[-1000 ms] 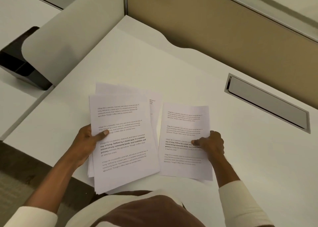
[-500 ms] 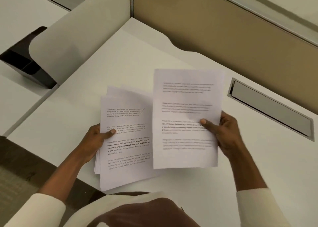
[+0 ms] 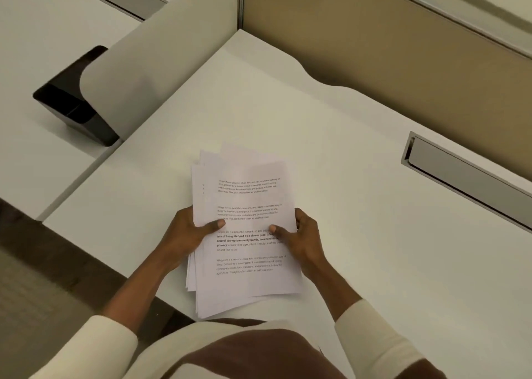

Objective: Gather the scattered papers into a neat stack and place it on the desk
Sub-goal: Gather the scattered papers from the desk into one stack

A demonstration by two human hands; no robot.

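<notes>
While I hold the papers between both hands: every sheet is gathered, none lies loose on the tabletop [image 3: 359, 220].
Left hand [image 3: 187, 234]: it clamps the left long edge, thumb flat across the top sheet, the other fingers hidden beneath.
Papers [image 3: 247, 252]: one bundle just above the near edge of the tabletop, between my hands, with the long axis running away from me and tipped slightly left at the far end.
Edges: uneven, with corners fanning out at the far left and the near left.
Right hand [image 3: 305, 240]: it grips the right long edge, thumb on the print, the other fingers curled around behind.
Nearer hand: neither, both sit at mid-length.
Next move, as I judge it: stand the bundle on a short edge, tap it square, then lay it flat.
</notes>
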